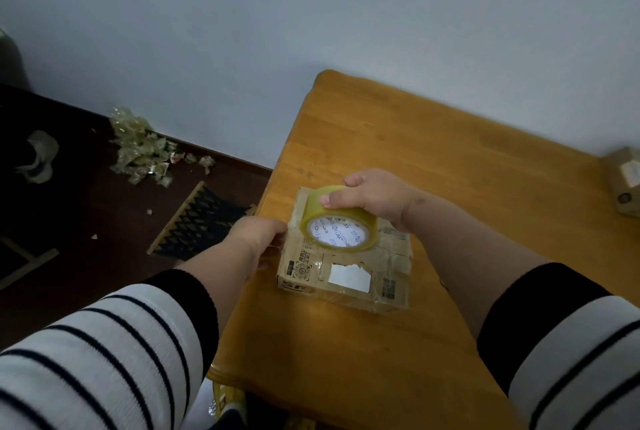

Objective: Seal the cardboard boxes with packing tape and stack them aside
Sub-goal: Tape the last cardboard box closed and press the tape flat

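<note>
Small brown cardboard box point(346, 261), printed with black markings and bearing a torn white label, wrapped in glossy clear tape: lies flat on the honey-coloured wooden tabletop point(433, 159), near its left edge. Roll of yellowish transparent packing tape point(337, 220) with white printed core: held tilted over the far-left part of the box top, a strip running from it down the box's left side. Right hand point(372, 195): grip closed round the roll from above, thumb on its outer rim. Left hand point(258, 239): at the box's left side, touching it; the fingers are mostly hidden behind the hand, so how its grip stands cannot be told. Both arms wear white sleeves with dark stripes and black cuffs. Second small cardboard box point(625, 183): far right edge of the tabletop, well apart, partly cut off. Dark floor, left: heap of crumpled clear tape scraps point(143, 149) by the wall, patterned mat point(201, 221) beside the tabletop, pale shoe point(40, 157) farther left.
</note>
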Available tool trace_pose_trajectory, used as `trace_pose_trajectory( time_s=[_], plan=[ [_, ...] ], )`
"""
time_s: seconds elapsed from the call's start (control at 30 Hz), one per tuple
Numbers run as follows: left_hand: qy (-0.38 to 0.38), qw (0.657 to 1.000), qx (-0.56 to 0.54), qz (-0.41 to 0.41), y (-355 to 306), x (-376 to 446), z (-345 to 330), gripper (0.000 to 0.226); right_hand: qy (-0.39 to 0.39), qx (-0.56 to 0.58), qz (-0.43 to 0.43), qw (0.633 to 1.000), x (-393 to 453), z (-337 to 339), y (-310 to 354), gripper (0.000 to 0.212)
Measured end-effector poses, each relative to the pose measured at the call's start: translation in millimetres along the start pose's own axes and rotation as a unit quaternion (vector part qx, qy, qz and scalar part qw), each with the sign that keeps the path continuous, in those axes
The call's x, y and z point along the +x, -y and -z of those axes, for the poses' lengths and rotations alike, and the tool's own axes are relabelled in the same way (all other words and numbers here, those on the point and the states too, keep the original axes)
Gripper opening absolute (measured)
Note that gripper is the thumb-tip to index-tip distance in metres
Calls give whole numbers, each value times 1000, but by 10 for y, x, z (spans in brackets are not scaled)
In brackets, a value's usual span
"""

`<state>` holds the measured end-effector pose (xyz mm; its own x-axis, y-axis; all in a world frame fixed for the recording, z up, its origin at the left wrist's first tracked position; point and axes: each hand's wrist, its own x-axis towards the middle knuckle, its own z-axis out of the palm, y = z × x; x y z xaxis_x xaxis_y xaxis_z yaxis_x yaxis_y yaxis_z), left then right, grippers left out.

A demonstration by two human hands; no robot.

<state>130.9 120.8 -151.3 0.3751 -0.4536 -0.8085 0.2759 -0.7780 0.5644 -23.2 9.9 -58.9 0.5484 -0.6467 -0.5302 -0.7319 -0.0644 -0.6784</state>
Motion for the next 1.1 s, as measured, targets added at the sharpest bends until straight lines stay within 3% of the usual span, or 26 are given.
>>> trace_pose_trajectory(
  time_s=[0.13,0.23,0.3,0.4,0.47,0.53,0.63,0.73,0.83,0.97,1.1],
  plan=[
    [-50,993,99,-46,-54,36,-1,25,5,3,-4,1000,-5,-20,-34,56],
    [-79,965,234,-88,17,57,37,22,0,2,-6,1000,-20,-56,-44,84],
    [-111,958,239,-114,102,52,69,21,1,1,-9,1000,-15,-70,-46,108],
    [-160,946,170,-224,174,-40,63,24,4,9,-3,1000,-11,-82,-44,117],
    [-102,939,150,-292,222,-157,13,33,-6,13,-5,1000,-23,-98,-37,123],
    [-7,940,158,-304,295,-269,-59,40,-10,14,-11,1000,-31,-109,-30,122],
    [7,941,198,-274,356,-278,-133,51,-16,6,-15,1000,-38,-101,-69,94],
    [-2,927,239,-288,377,-276,-161,61,-32,69,-20,997,-102,-119,-153,66],
    [-17,877,341,-339,393,-283,-162,63,-19,190,-38,981,-201,-100,-267,68],
    [-41,794,487,-360,408,-249,-125,61,14,266,-38,963,-239,-68,-393,43],
    [-34,760,568,-314,438,-260,-162,95,3,248,-31,968,-257,-88,-420,9]
  ],
)
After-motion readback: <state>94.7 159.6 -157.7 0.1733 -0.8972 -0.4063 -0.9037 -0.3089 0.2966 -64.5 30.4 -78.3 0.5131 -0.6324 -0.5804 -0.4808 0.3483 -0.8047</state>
